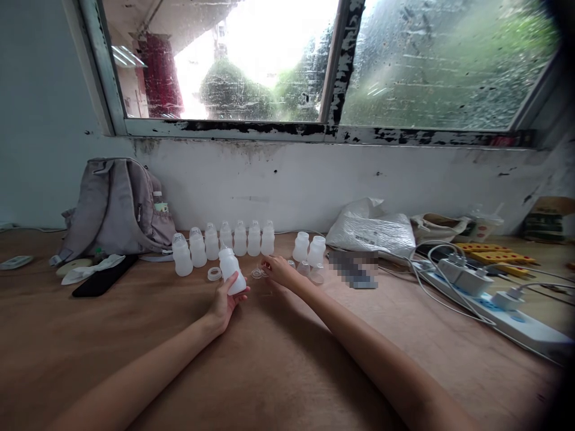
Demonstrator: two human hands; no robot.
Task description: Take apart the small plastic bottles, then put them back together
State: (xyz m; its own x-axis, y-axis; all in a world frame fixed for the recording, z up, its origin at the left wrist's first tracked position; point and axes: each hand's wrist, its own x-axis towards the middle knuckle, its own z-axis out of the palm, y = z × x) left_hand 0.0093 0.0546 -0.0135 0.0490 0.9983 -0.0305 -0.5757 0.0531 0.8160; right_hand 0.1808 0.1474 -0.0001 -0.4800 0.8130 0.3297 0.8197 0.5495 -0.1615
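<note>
My left hand [224,304] is wrapped round a frosted white baby bottle [232,275] that tilts slightly above the table; its open neck faces up and away. Beside that bottle lies a white screw ring [214,274]. My right hand [279,272] reaches to the tabletop, its fingers bent together over small clear bottle parts [257,273]. What exactly sits between those fingertips is too small to make out. Behind my hands stands a row of several capped baby bottles [240,238]. Right of my right hand are two uncapped bottles [300,246] and a few clear caps [317,274].
A grey backpack [119,206] leans on the wall at left, near a black phone-like slab [103,278]. On the right are a silvery plastic bag [372,230], a blurred-out object [354,270] and a white power strip [503,311] with chargers and trailing cables.
</note>
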